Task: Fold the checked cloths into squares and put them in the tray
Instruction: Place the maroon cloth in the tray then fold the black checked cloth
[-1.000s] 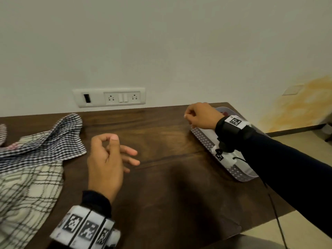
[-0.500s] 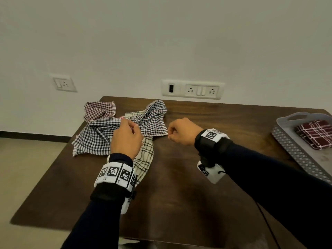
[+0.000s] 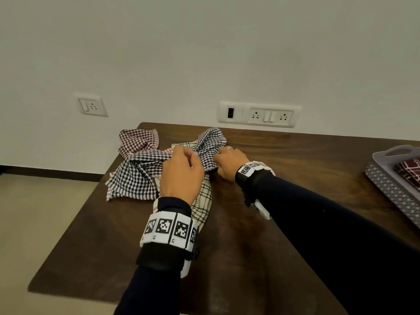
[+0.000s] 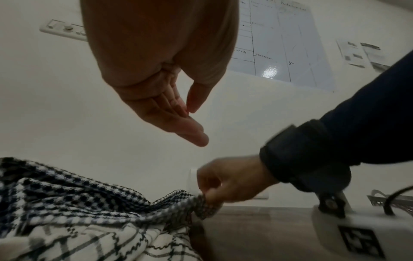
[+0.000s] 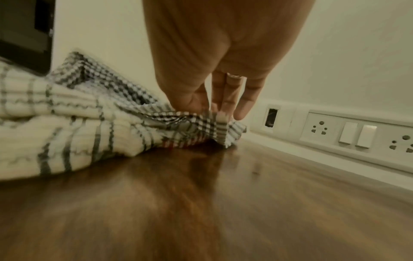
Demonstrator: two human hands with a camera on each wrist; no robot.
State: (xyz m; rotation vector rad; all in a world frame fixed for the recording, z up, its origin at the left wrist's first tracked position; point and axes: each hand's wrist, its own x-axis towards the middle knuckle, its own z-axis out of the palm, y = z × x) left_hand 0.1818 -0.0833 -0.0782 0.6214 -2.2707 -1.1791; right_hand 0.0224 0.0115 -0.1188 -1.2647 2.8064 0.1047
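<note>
Three checked cloths lie in a heap at the table's far left: a black-and-white one [image 3: 136, 176] on top, a red one [image 3: 138, 142] behind it, and a cream one with thin dark lines [image 3: 202, 201] underneath. My right hand [image 3: 218, 159] pinches the right corner of the black-and-white cloth [image 5: 223, 127] against the table, thumb and fingers [image 5: 225, 106] closed on the fabric. My left hand [image 3: 193, 155] hovers just above the heap. Its fingers [image 4: 190, 130] are loosely extended and hold nothing. The grey tray [image 3: 384, 180] sits at the far right with a folded maroon cloth [image 3: 409, 171] inside.
The dark wooden table [image 3: 250, 235] stands against a white wall with socket plates [image 3: 259, 114]. Its left edge runs close beside the heap. Bare wood lies between the cloths and the tray, under my right forearm.
My right hand left the tray, crossed the table to the left and took hold of the black-and-white cloth's corner. My left hand moved over the heap.
</note>
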